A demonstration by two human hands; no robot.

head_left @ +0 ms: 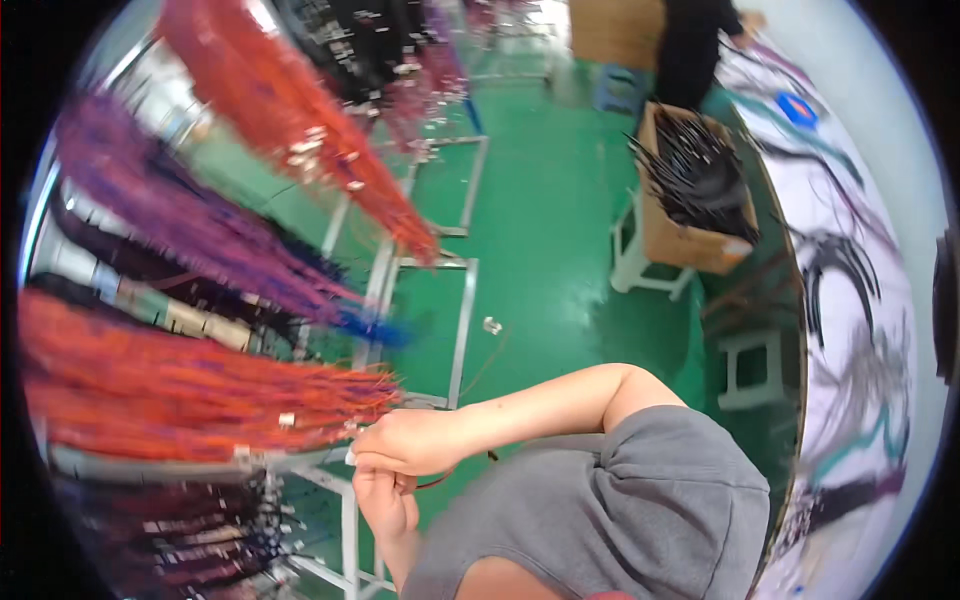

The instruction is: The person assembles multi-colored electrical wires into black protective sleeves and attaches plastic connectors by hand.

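My right hand (412, 442) reaches across my body, fingers curled closed, at the near end of a bundle of orange and purple wires (200, 385). Just below it, my left hand (385, 497) is closed too, its fingers up against the right. A small white connector (351, 457) shows at the fingertips between the two hands. From behind the right wrist a thin red wire (436, 482) curves out beside the left hand. Blur hides how the fingers grip the wire. Another white connector (492, 325) on a thin wire appears beyond my right forearm.
Metal racks (462, 330) on the left carry red, purple and dark wire bundles (180, 205). A cardboard box (690, 250) of black cables sits on a white stool (628, 262). Along the right runs a worktable (850, 370) with cables. A person in black (690, 50) stands far off.
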